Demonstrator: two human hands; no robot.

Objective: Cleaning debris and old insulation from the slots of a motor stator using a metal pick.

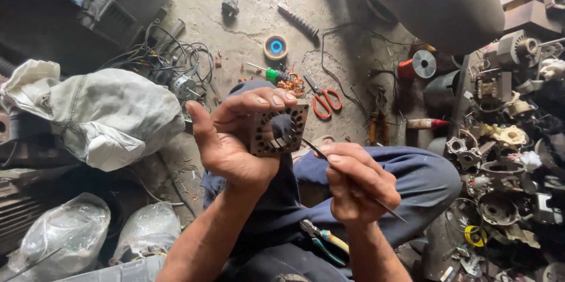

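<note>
The left hand (232, 138) is raised over the person's lap with its fingers curled tight around a square motor stator (278, 129), thumb at the near side and fingertips hooked over the top edge; the slotted round bore faces the camera. The right hand (358, 183) is pinched closed on a thin metal pick (353, 179), whose tip reaches up and left to the lower right corner of the stator, touching it or very nearly, though the view is too fine to be sure. Both hands hang above the knees in blue trousers (412, 179), and a pair of pliers with green and yellow handles (323, 241) lies on the lap just below the right wrist.

On the concrete floor (259, 0) beyond the stator lie red-handled scissors (325, 101), a green-handled screwdriver (268, 72) and a roll of tape with a blue core (275, 47). A white sack (100, 114) sits by the floor's left edge, and motor housings and parts (506, 164) are heaped along the right edge.
</note>
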